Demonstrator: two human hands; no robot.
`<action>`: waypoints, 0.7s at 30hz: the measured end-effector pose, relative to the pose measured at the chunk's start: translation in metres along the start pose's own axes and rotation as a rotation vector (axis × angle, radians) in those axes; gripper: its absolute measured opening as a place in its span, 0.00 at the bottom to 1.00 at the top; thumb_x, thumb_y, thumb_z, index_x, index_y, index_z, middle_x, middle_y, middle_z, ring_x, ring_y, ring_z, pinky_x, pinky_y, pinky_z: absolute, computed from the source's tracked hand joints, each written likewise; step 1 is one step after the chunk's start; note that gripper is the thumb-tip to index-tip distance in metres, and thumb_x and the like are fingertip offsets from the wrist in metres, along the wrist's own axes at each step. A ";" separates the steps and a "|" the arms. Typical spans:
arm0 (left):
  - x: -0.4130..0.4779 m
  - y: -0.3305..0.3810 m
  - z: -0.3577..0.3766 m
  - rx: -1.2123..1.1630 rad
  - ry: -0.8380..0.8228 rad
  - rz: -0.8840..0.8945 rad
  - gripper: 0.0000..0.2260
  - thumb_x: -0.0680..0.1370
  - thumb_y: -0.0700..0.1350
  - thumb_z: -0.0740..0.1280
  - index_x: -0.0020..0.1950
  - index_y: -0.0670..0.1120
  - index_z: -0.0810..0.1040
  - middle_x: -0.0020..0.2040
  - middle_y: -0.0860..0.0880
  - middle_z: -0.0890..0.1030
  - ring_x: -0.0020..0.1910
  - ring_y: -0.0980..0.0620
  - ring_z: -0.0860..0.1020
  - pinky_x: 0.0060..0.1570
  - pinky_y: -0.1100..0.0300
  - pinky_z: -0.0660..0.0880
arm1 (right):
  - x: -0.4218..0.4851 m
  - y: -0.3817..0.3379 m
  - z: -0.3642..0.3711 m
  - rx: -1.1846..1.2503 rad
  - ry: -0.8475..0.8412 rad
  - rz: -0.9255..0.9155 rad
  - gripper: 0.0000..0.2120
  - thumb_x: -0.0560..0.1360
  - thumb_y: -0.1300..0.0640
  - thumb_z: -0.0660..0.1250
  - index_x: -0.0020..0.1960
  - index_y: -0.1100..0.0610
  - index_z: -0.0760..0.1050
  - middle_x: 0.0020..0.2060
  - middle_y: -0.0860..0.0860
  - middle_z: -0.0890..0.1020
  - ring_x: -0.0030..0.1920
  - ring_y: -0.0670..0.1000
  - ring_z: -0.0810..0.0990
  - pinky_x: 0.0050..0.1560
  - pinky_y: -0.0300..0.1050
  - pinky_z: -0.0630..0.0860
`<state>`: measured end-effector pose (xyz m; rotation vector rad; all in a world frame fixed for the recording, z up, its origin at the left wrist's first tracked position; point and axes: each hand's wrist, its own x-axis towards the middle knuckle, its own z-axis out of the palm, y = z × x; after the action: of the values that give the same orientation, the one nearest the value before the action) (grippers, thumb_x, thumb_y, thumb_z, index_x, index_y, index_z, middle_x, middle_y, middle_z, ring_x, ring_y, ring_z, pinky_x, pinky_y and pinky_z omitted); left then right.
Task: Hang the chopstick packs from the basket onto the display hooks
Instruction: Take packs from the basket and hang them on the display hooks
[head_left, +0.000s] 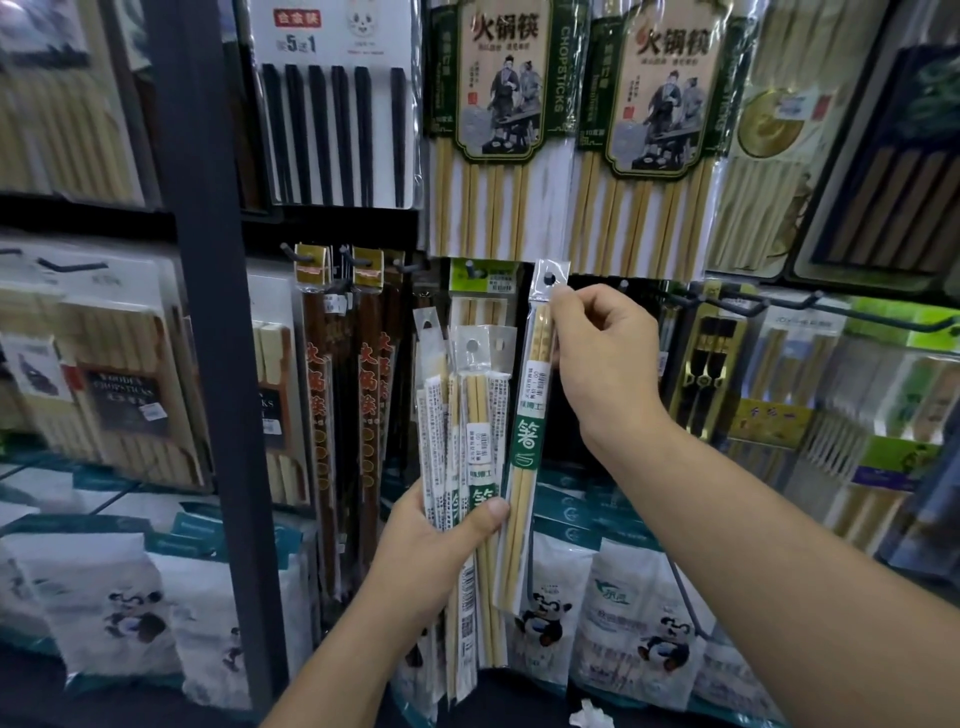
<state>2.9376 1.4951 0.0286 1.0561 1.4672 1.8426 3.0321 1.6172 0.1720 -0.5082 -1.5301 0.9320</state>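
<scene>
The single narrow clear-plastic pack of pale bamboo chopsticks with a green label band (525, 452) hangs upright in front of the display. Its punched hole (549, 279) is at the top, just under the row of large packs above. The right hand (605, 358) holds it by the upper edge. The grip is a tight pinch of thumb and fingertips (563, 301) just beside the hole, with the other fingers curled behind. The hole shows dark, and I cannot tell whether a hook tip is already in it.

Just to the left, the left hand (436, 545) grips a fanned bundle of similar clear chopstick packs (467, 415), its thumb pressed across their green labels. Black wire display hooks (769, 306) jut out further right. Tall beige hot-pot chopstick packs with green borders (498, 130) hang overhead, and white panda-printed bags (644, 613) stand below. The basket is not in view.

The likeliest slip is the hole missing the hook. The pack is held only at its top, so its long lower end can swing and twist the hole off line. The fingers beside the hole may also block the tip. The tall packs above crowd the approach and could be knocked. The bundle is fanned and held low, so a loose pack may slide out if that grip eases.
</scene>
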 end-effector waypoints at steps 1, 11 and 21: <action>0.001 0.002 0.001 -0.004 -0.002 0.009 0.19 0.66 0.60 0.78 0.56 0.61 0.83 0.54 0.61 0.86 0.53 0.62 0.84 0.54 0.59 0.75 | 0.000 0.001 0.000 -0.004 -0.003 0.004 0.16 0.81 0.53 0.66 0.38 0.62 0.76 0.29 0.49 0.74 0.32 0.47 0.72 0.36 0.42 0.73; 0.010 0.013 0.001 -0.066 -0.020 0.084 0.15 0.68 0.53 0.76 0.54 0.55 0.84 0.50 0.54 0.88 0.48 0.55 0.86 0.42 0.69 0.79 | -0.001 0.012 -0.009 -0.132 -0.020 0.050 0.15 0.81 0.49 0.67 0.41 0.56 0.82 0.38 0.57 0.83 0.37 0.49 0.78 0.48 0.57 0.81; 0.010 0.026 0.001 -0.068 -0.003 0.188 0.13 0.69 0.57 0.78 0.52 0.65 0.84 0.53 0.57 0.87 0.53 0.56 0.86 0.47 0.66 0.81 | -0.051 0.006 -0.007 -0.203 -0.285 -0.057 0.06 0.76 0.50 0.73 0.44 0.50 0.79 0.37 0.47 0.81 0.37 0.40 0.77 0.39 0.33 0.75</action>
<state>2.9347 1.4977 0.0561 1.1969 1.3327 2.0040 3.0471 1.5837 0.1355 -0.4871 -1.9007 0.8355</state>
